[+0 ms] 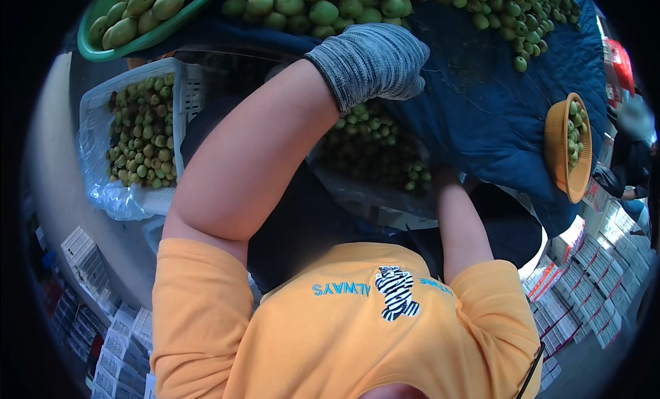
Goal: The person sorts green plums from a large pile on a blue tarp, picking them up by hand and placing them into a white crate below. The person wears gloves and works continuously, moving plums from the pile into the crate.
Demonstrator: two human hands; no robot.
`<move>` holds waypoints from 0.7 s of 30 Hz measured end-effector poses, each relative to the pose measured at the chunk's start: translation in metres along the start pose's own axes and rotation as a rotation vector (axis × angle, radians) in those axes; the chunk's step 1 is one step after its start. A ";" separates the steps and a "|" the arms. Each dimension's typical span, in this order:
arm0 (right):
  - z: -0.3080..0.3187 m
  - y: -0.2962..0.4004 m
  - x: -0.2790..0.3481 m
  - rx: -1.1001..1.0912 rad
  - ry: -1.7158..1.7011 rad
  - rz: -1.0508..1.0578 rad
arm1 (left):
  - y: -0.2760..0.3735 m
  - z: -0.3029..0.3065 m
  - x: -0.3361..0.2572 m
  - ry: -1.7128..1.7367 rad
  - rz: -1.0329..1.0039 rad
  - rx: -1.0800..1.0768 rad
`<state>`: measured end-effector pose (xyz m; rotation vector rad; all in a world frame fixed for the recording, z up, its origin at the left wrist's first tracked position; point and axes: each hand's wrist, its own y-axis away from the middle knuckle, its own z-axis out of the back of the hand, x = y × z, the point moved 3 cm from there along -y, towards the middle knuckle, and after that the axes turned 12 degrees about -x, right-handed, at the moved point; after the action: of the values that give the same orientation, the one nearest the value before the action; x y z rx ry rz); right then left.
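My left hand point(379, 61), in a grey-striped knit glove, is over the edge of a blue quilted cloth point(474, 115), beside a pile of large green fruit point(319, 10). Its fingers curl away from view, so whether they hold anything is hidden. Below it, between my legs, a plastic-lined container holds small green fruit point(371, 146), partly in shadow. My bare right forearm point(461, 218) reaches towards that fruit; the hand itself is out of sight by the cloth's hanging edge.
A green basket point(154, 33) of larger fruit stands top left, above a white plastic crate point(178, 115) of small fruit. Small green fruit point(515, 22) lies heaped on the cloth's far side. An orange basket point(557, 146) sits at its right edge. A person point(631, 156) is at far right, near stacked boxes point(588, 280).
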<state>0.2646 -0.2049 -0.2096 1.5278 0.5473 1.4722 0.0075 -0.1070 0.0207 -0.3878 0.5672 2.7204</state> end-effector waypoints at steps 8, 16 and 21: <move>0.005 0.107 -0.013 0.613 -0.228 -0.119 | -0.002 -0.004 -0.004 -0.071 -0.007 -0.038; -0.009 0.147 -0.009 0.758 -0.264 -0.006 | -0.004 -0.008 -0.004 -0.113 -0.001 -0.058; 0.008 0.083 -0.059 0.386 0.136 0.041 | -0.006 -0.008 -0.004 -0.123 -0.057 -0.043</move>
<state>0.2392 -0.2955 -0.1712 1.7471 0.9293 1.5733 0.0152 -0.1064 0.0132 -0.2411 0.4572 2.6827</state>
